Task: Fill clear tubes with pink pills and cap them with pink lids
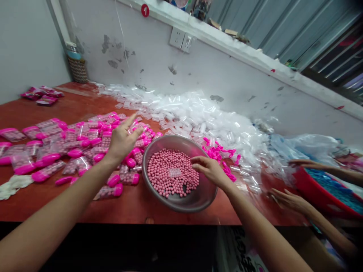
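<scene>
My left hand [123, 138] is open, its index finger and thumb stretched apart, above a pile of clear containers [105, 140] filled with pink beads and fitted with bright pink caps. Over the right side of a grey metal bowl [208, 194] hovers my right hand [210, 169], its fingers loosely stretched and nothing visible in them. Pink beads [161, 170] cover much of the bowl's bottom. On top of them lies a small clear plastic container [174, 173]. Loose pink caps [217, 151] are heaped just beyond the bowl.
Clear empty containers [193, 109] form a long heap along the wall. At right, another person's hands [292, 200] work beside a red basin [312, 189] of blue pieces. A bottle in a woven sleeve [78, 68], pink packets [42, 94] and white gloves [14, 186] lie left.
</scene>
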### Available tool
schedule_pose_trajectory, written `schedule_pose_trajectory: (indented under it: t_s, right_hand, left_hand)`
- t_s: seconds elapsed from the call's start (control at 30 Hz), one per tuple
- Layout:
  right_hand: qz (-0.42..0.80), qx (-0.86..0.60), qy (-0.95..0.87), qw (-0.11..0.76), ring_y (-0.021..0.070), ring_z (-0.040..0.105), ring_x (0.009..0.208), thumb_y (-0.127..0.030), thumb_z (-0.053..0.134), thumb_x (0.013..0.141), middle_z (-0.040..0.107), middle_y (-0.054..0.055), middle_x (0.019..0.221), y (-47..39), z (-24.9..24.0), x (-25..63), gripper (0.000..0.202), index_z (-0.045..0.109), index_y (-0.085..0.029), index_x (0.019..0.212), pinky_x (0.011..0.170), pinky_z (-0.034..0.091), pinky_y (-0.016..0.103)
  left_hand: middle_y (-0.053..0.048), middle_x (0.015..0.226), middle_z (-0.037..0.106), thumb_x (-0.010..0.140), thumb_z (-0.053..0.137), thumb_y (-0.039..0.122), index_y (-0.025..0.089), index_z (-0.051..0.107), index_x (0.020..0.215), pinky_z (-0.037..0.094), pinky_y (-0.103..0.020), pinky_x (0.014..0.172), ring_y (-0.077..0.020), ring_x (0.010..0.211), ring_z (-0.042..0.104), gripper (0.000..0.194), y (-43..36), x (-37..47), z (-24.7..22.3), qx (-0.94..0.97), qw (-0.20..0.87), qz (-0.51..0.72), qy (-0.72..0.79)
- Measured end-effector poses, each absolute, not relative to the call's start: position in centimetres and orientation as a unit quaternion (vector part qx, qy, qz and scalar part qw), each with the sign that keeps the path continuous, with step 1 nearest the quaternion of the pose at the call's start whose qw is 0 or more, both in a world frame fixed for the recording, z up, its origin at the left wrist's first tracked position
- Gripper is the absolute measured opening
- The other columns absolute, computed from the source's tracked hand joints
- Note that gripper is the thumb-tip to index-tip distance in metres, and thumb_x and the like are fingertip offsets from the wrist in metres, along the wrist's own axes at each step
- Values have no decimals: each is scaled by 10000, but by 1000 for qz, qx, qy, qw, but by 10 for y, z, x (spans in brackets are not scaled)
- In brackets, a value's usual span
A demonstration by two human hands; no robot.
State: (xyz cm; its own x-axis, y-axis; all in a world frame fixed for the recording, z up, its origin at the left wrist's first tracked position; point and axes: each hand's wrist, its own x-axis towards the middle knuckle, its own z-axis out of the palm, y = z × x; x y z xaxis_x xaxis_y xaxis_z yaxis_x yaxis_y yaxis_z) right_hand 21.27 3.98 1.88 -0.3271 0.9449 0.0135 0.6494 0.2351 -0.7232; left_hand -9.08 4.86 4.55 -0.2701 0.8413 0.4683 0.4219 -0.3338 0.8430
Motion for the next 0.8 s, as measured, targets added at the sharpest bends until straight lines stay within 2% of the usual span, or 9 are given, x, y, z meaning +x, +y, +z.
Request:
schedule_pose_trajectory:
  t_s: [0.13, 0.23, 0.33, 0.47, 0.6, 0.8]
  right_hand:
    - [102, -433, -896, -11, 212, 549, 975, -209, 566, 754, 590, 98, 1085, 48, 4, 185, 330, 552, -174, 1082, 801, 436, 323]
    - [25, -367, -923, -116, 217, 516, 1011, -195, 539, 773, 583, 115, 1070, 53, -3, 165, 311, 536, -166, 1083, 774, 427, 291]
    - [15, -348, -927, -141, 207, 535, 942, -200, 469, 819, 600, 114, 974, 56, -5, 156, 200, 562, -150, 989, 748, 415, 279]
    - [21, -361, -920, -153, 199, 557, 853, -262, 445, 837, 583, 113, 955, 56, -5, 159, 212, 545, -148, 984, 673, 408, 264]
    - [39, -380, -908, -173, 191, 561, 828, -339, 523, 786, 574, 102, 970, 54, -4, 163, 253, 539, -160, 964, 643, 397, 246]
    - [77, -405, -888, -203, 172, 584, 756, -279, 602, 690, 631, 67, 872, 48, 6, 167, 272, 558, -161, 931, 611, 394, 226]
  left_hand:
    - [-74, 1123, 623, 788, 540, 257, 145, 587, 1112, 432, -353, 936, -204, 1041, 570, 346, 25, -58, 16, 655, 258, 521, 483]
    - [-71, 1098, 637, 797, 520, 234, 150, 600, 1096, 447, -332, 918, -194, 1007, 590, 320, 15, -36, 0, 683, 267, 510, 449]
    - [-62, 1073, 650, 804, 505, 212, 171, 609, 1082, 460, -326, 895, -189, 978, 606, 299, 15, -30, -7, 690, 242, 508, 455]
    - [-62, 1037, 667, 809, 510, 227, 175, 627, 1050, 473, -309, 862, -187, 945, 621, 273, 16, -31, -7, 692, 222, 507, 464]
    - [-57, 1014, 676, 819, 508, 241, 187, 634, 1039, 481, -306, 836, -185, 920, 628, 259, 14, -30, -7, 696, 217, 501, 465]
    - [-51, 1004, 680, 811, 523, 236, 182, 644, 1013, 470, -291, 846, -179, 922, 625, 243, 13, -30, -7, 707, 204, 492, 466]
